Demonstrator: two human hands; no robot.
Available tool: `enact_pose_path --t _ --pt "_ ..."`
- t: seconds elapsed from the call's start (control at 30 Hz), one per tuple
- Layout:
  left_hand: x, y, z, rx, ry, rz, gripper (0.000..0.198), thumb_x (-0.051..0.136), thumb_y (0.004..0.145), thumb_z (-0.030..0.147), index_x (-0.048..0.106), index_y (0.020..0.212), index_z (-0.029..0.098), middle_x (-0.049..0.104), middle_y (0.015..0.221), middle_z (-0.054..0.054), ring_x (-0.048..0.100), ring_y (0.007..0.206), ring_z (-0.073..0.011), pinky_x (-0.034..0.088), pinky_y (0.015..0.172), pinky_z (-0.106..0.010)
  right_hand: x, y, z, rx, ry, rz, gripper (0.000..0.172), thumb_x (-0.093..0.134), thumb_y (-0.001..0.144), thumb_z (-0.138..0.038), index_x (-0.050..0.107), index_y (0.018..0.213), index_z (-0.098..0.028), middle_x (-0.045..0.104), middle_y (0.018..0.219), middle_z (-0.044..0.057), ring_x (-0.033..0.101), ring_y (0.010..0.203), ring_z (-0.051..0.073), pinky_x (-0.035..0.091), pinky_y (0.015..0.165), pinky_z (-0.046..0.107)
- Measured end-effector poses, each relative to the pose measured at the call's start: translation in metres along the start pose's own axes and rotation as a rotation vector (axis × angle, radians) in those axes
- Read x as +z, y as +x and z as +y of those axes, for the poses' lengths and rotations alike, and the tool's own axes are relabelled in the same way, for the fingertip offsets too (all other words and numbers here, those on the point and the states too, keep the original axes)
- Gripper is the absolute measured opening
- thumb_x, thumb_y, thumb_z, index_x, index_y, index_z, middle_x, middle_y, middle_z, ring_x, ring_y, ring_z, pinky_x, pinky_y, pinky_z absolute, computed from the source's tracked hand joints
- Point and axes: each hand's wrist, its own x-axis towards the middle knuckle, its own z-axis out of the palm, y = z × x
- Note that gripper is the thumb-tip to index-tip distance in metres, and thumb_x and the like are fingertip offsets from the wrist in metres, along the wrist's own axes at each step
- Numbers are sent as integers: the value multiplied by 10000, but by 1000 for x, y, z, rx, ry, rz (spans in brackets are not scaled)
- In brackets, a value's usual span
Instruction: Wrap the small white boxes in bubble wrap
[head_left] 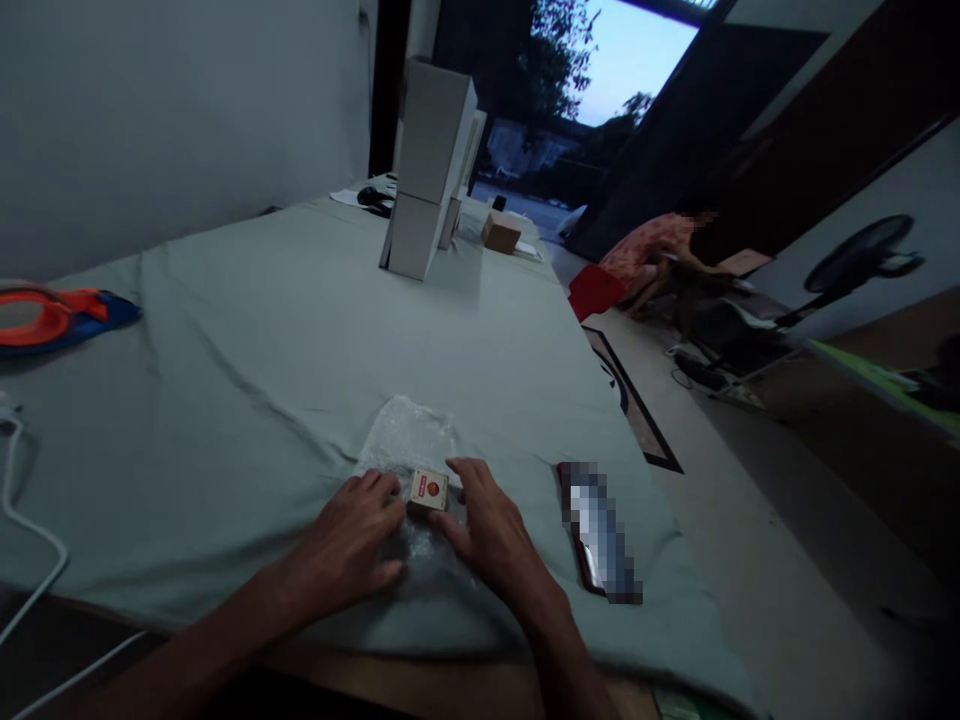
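Note:
A small tan box with a red round mark (428, 491) lies on a sheet of clear bubble wrap (405, 438) spread over the pale green cloth of the table (300, 330). My left hand (356, 545) rests on the wrap just left of the box, fingers curled, fingertips touching its left side. To the box's right, my right hand (487, 530) reaches its fingers to the box's right edge and presses down on the wrap. Both hands frame the box between them.
A phone (596, 530) lies right of my right hand near the table edge. Tall white boxes (431, 170) and a small cardboard box (500, 232) stand at the far end. An orange and blue object (56, 315) and a white cable (30, 540) lie at left. A person (660, 250) sits beyond the table beside a fan (855, 260).

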Motion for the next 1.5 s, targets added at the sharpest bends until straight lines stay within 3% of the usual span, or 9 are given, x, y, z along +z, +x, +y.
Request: enact_pose_path --t 0.1,0.57,0.77,0.93,1.1,1.17,1.27,1.37,1.5 --pt "6 -4 -1 4 26 -17 336 744 670 374 610 926 204 559 1210 -100 494 1117 -319 402 945 -466 11 1 4 -13 -81 -60 601 625 759 -137 428 1323 -203 570 1237 117 566 1125 273 480 913 405" --pt "12 5 -3 25 10 -9 423 751 642 398 595 970 181 525 1310 -139 463 1211 -349 377 995 -484 10 -3 9 36 108 61 354 583 813 -185 536 1163 -200 627 1115 73 601 977 203 471 832 318" --pt "10 10 -4 17 11 -40 346 740 638 413 593 861 192 530 1301 -137 462 1207 -366 391 957 -497 -12 -14 64 294 78 463 483 571 807 -391 527 1230 -163 631 1125 130 609 918 245 485 799 377" --pt "7 12 -3 9 32 -49 353 758 619 399 603 852 184 530 1306 -154 458 1214 -383 389 959 -509 -12 -28 112 312 -202 388 463 562 782 -378 551 1198 -176 636 1118 147 578 990 316 454 849 467" --pt "8 12 -5 35 55 -55 392 762 623 422 621 894 176 509 1346 -159 442 1244 -377 380 987 -500 -22 -23 58 141 -329 554 424 517 882 -376 540 1224 -126 594 1187 202 516 1120 349 414 924 508" --pt "8 12 -6 44 80 -57 441 761 622 436 629 943 162 511 1348 -174 443 1244 -385 383 989 -505 -21 -14 23 -27 -258 434 320 459 919 -259 550 1219 -194 625 1154 139 549 1080 290 423 926 462" --pt "6 14 -7 49 107 -65 482 752 624 439 637 986 143 515 1350 -193 445 1250 -396 382 1000 -514 -8 -1 -11 -180 -271 51 290 495 880 -145 601 1137 -229 644 1127 101 555 1061 270 438 862 413" --pt "5 14 -9 54 95 -86 480 755 610 412 641 989 141 500 1384 -190 416 1292 -394 356 1040 -513 3 3 -13 -91 -387 -108 204 583 819 -141 640 1009 -186 662 1029 115 574 970 297 425 799 416" --pt "2 12 -14 58 46 -100 451 758 602 388 637 971 158 472 1420 -174 384 1329 -384 328 1068 -510 -7 -3 3 -9 -360 -153 170 593 828 -137 661 977 -185 684 1009 93 594 985 271 381 832 386"
